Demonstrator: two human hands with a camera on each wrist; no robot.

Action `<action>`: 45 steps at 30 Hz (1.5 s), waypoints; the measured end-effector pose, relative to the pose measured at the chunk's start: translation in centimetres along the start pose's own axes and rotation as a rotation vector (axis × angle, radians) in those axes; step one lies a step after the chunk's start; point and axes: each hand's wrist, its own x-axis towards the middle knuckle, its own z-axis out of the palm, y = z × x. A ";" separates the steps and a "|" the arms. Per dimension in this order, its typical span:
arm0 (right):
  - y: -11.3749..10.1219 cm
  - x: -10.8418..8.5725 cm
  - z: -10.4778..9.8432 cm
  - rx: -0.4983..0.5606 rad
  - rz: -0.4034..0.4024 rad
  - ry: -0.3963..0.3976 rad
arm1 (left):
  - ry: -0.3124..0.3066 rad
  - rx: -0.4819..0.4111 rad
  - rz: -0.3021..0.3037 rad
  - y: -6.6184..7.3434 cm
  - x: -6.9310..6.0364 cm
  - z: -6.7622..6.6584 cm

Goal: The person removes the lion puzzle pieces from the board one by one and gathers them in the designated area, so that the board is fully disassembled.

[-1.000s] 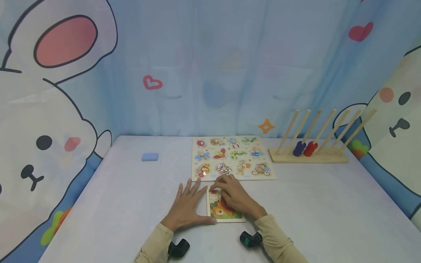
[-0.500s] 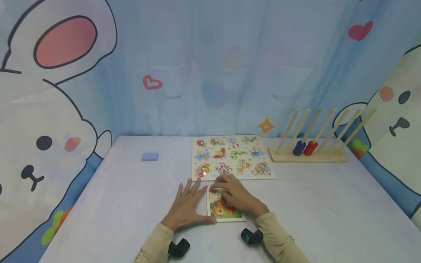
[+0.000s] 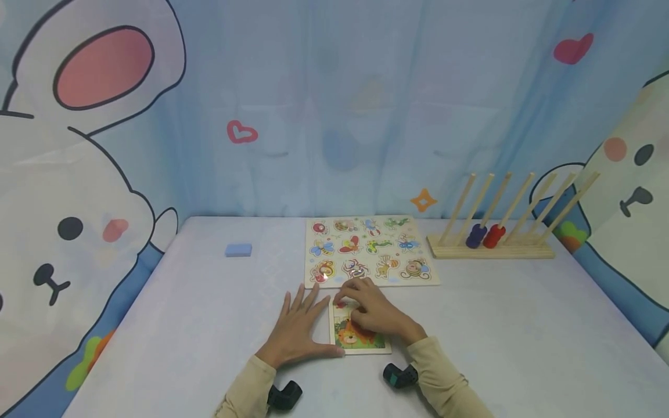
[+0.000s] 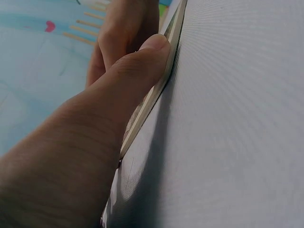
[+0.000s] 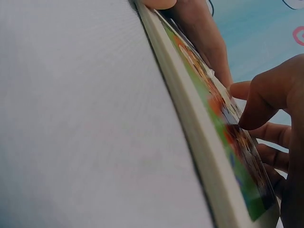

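Observation:
A small wooden picture puzzle (image 3: 347,335) with a lion lies in its light frame near the table's front. My left hand (image 3: 294,334) rests flat on its left side, fingers spread, and the thumb (image 4: 154,45) touches the frame's near left corner. Over the puzzle my right hand (image 3: 377,313) bends its fingers. Index finger and thumb (image 5: 256,107) hold a puzzle piece at the picture's upper part, low against the board. The hand hides much of the picture's right side and the piece's edges.
Behind the hands lies a wooden peg board (image 3: 372,252) with insect pictures. A wooden rack (image 3: 491,251) with upright sticks, purple beads (image 3: 475,236) and red beads (image 3: 493,236) stands at the back right. A blue block (image 3: 238,250) lies at the back left.
The right wrist has shifted very slightly to the right. Both hands otherwise keep their places, and the puzzle stays where it was.

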 end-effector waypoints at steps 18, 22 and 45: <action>0.1 0.0 0.4 -0.030 0.010 0.013 | 0.008 0.009 0.004 -0.4 0.0 0.6; 0.1 0.2 0.5 -0.060 0.006 0.022 | 0.010 0.005 0.005 -0.4 0.0 0.5; 0.2 0.4 -0.3 -0.082 -0.020 -0.029 | 0.014 0.013 0.021 -0.3 0.0 0.2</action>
